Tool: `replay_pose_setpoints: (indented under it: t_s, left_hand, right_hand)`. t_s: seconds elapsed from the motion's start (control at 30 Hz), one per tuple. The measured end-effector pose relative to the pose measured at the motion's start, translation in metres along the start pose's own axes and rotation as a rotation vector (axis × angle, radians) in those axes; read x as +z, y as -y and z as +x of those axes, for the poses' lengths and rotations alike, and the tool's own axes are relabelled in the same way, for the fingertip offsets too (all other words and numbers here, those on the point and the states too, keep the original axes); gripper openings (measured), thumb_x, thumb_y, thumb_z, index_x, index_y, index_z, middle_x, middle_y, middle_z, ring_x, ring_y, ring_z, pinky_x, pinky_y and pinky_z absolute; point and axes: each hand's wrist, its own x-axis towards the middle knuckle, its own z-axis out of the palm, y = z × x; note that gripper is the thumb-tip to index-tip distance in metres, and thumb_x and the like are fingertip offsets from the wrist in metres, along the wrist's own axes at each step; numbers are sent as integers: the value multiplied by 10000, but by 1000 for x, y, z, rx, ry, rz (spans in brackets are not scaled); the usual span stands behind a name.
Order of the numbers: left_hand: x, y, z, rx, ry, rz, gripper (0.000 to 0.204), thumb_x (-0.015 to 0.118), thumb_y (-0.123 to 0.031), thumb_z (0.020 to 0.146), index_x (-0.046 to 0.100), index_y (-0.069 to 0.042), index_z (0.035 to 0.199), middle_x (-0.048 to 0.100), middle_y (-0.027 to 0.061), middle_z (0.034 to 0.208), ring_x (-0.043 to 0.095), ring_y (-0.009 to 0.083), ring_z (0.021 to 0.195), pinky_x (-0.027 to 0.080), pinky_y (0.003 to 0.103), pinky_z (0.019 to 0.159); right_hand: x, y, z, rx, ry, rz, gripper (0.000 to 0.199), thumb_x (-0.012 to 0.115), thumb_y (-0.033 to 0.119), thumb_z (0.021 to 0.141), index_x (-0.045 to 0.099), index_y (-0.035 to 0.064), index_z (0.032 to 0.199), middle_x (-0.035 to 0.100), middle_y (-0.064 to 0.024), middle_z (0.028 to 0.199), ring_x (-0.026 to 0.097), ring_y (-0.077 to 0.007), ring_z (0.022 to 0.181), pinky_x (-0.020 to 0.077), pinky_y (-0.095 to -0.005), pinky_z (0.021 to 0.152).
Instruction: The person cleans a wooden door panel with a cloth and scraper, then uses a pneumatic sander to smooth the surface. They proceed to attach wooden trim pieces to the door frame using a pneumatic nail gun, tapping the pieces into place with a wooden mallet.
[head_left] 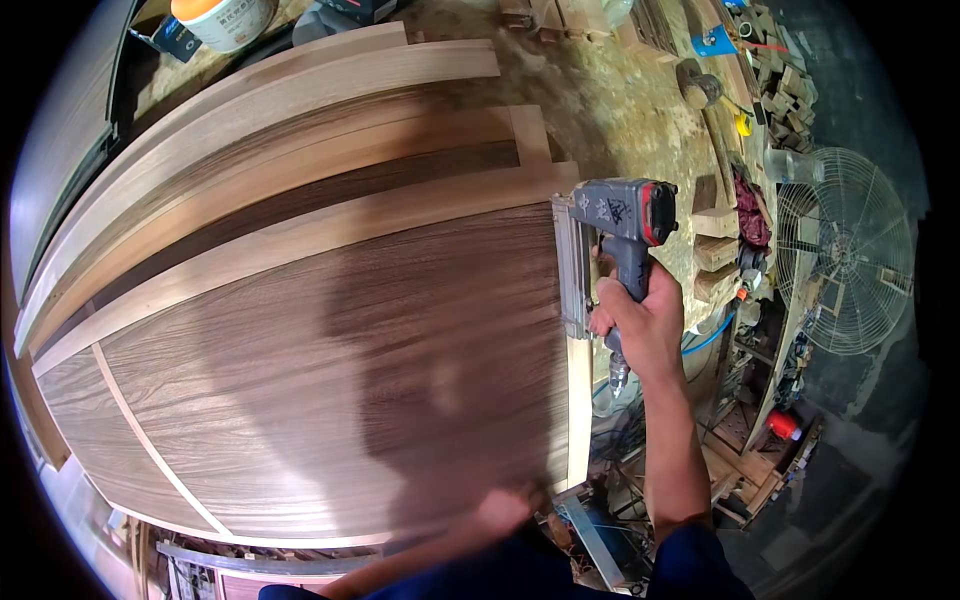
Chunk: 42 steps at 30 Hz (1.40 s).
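Note:
My right hand (648, 318) is wrapped round the handle of a grey and black pneumatic nail gun (617, 212). The gun's nose is at the far right corner of a wood-grain panel (270, 380), and its magazine lies along the right edge. Pale wooden strips frame the panel, including a long far strip (330, 240) and a short right strip (579, 400). My left hand (505, 510) is low over the near right corner of the panel, smeared by motion, so its fingers cannot be made out.
Beyond lie more framed wooden pieces (400, 68) and a white tub with an orange lid (225, 22). A mallet (697, 85) and wood offcuts (715, 255) are on the stained worktop at right. A large caged fan (845, 250) stands farther right, near a blue air hose (712, 338).

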Motion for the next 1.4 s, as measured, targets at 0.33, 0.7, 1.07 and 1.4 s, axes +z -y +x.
replay_pose_setpoints:
  t_s: [0.33, 0.7, 1.07, 1.4]
  left_hand:
    - [-24, -6, -1, 23, -35, 3, 161, 655, -185, 895, 678, -81, 1015, 627, 143, 979, 699, 302, 765, 566, 433, 510]
    - [-43, -13, 3, -44, 188, 0, 382, 616, -120, 892, 628, -42, 1266, 617, 154, 1194, 721, 306, 935, 624, 419, 644]
    - [-10, 0, -3, 40, -40, -20, 185, 608, -168, 921, 670, -70, 1064, 650, 134, 986, 709, 295, 799, 573, 436, 521]
    - [-4, 0, -5, -7, 149, -20, 413, 580, -112, 932, 603, -48, 1340, 609, 182, 1331, 733, 302, 786, 604, 423, 576]
  right_hand:
    - [16, 0, 8, 43, 5, 32, 279, 639, 13, 935, 640, -37, 1210, 604, -16, 754, 577, -94, 569, 477, -272, 556]
    - [23, 0, 5, 17, 24, -37, 269, 621, 3, 928, 629, -31, 1195, 586, -12, 742, 571, -93, 565, 472, -270, 548]
    - [4, 3, -9, 40, -49, -155, 311, 615, -18, 929, 633, -34, 1239, 603, -9, 757, 557, -84, 579, 480, -269, 561]
    - [3, -6, -11, 35, -22, -173, 304, 619, 1, 937, 624, -30, 1239, 607, -15, 749, 566, -82, 582, 483, -276, 563]
